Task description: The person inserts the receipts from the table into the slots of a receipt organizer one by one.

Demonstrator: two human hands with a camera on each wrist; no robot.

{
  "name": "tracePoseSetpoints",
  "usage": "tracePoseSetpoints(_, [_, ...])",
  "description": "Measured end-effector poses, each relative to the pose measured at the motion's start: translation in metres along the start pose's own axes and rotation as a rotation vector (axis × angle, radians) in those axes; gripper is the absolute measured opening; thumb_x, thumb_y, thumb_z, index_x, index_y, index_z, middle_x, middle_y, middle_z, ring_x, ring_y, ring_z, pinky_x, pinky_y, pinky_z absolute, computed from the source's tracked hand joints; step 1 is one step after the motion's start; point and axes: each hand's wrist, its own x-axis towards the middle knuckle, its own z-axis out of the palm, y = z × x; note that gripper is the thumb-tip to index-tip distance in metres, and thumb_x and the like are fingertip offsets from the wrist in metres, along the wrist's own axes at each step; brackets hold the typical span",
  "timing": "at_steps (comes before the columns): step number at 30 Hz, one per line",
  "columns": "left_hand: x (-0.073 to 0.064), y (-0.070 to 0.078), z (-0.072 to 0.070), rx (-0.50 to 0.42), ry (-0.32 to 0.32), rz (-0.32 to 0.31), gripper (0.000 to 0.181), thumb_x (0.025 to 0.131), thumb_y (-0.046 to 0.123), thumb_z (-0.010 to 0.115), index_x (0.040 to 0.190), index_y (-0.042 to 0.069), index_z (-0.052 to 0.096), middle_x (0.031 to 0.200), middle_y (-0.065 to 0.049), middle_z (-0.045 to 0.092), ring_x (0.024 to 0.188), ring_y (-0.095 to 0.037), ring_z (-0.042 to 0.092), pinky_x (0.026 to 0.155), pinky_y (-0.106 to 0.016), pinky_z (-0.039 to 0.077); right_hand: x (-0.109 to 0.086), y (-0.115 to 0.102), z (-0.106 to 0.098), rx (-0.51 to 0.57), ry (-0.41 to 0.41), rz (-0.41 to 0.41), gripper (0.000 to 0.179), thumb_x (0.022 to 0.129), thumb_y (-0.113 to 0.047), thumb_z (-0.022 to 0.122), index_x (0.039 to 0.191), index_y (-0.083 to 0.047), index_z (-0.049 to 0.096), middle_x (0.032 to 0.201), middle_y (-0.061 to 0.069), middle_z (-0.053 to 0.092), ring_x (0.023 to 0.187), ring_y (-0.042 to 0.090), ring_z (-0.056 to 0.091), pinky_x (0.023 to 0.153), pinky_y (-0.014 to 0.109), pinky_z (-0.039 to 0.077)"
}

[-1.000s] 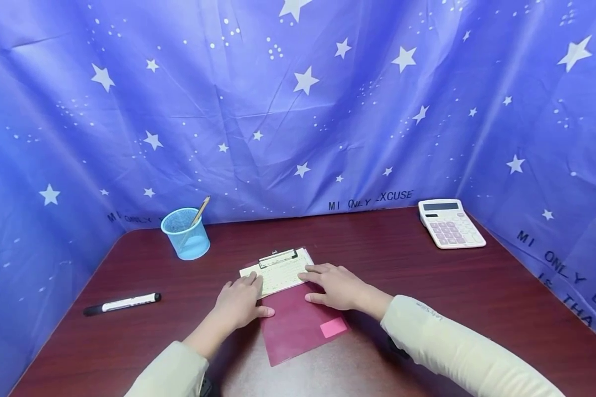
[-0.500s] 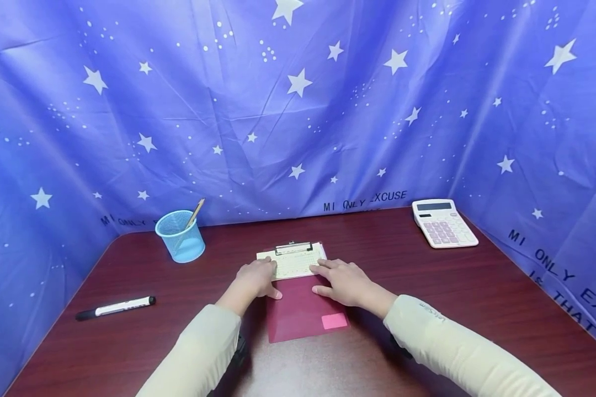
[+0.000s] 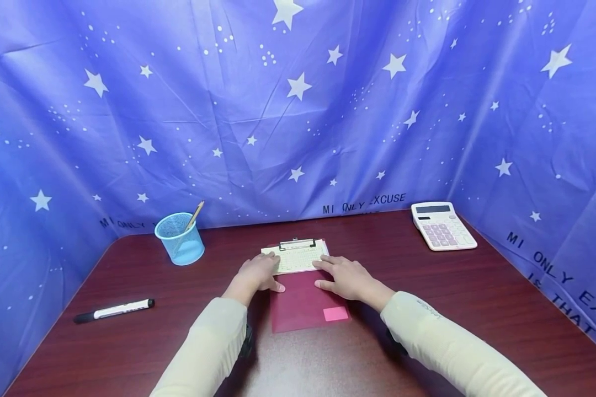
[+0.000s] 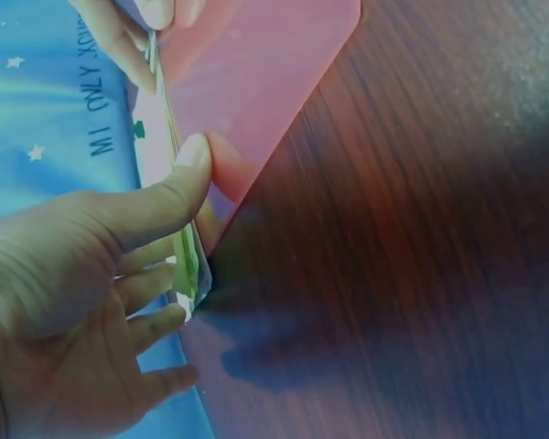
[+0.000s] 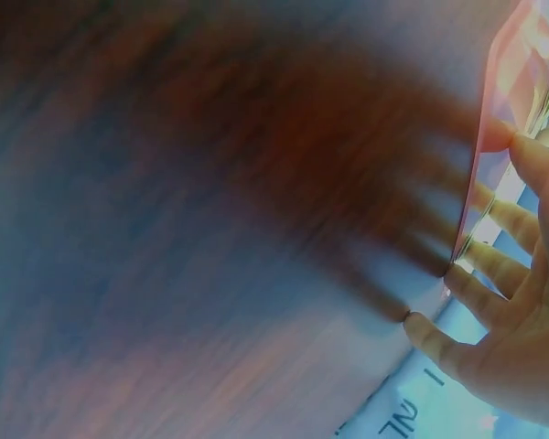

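Observation:
A translucent dark red clipboard lies flat on the table, a pink label at its lower right corner. Its metal clip sits across the top edge of cream-coloured paper, printed with small marks. My left hand is at the left side, fingers on the paper's left end and thumb on the board. On the opposite side, my right hand touches the paper's right end with its fingertips, thumb on the board. In the right wrist view, the right fingers are spread and nearly straight.
A blue mesh pen cup with a pencil stands at the back left. A black-and-white marker lies at the left. At the back right is a white calculator. A blue starry curtain borders the dark wooden table.
Between both hands, the clipboard has slid away and slightly right, and turned from slanted to nearly straight. The hands moved along with it. The head view has shifted slightly.

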Motion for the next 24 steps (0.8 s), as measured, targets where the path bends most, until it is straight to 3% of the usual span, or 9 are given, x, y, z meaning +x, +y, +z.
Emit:
tracePoseSetpoints(10, [0.004,-0.003,-0.002,-0.014,-0.025,-0.018,0.080,0.086,0.034,0.082,0.151,0.004,0.046,0.159,-0.015,0.039,0.150,-0.037,0.027,0.118,-0.057,0.024,0.009,0.001,-0.002,-0.006,-0.054,0.032,0.053,0.099,-0.040,0.066,0.145,-0.016,0.057,0.151,0.014,0.050,0.139,0.039,0.044,0.103,0.066,0.039])
tracePoseSetpoints(24, [0.008,-0.003,-0.003,-0.047,-0.034,-0.038,0.081,0.087,0.035,0.081,0.153,0.006,0.044,0.161,-0.014,0.036,0.152,-0.035,0.023,0.119,-0.056,0.021,0.012,0.004,-0.005,-0.005,-0.064,0.044,0.053,0.100,-0.040,0.064,0.147,-0.017,0.055,0.153,0.014,0.048,0.141,0.039,0.042,0.105,0.069,0.036])
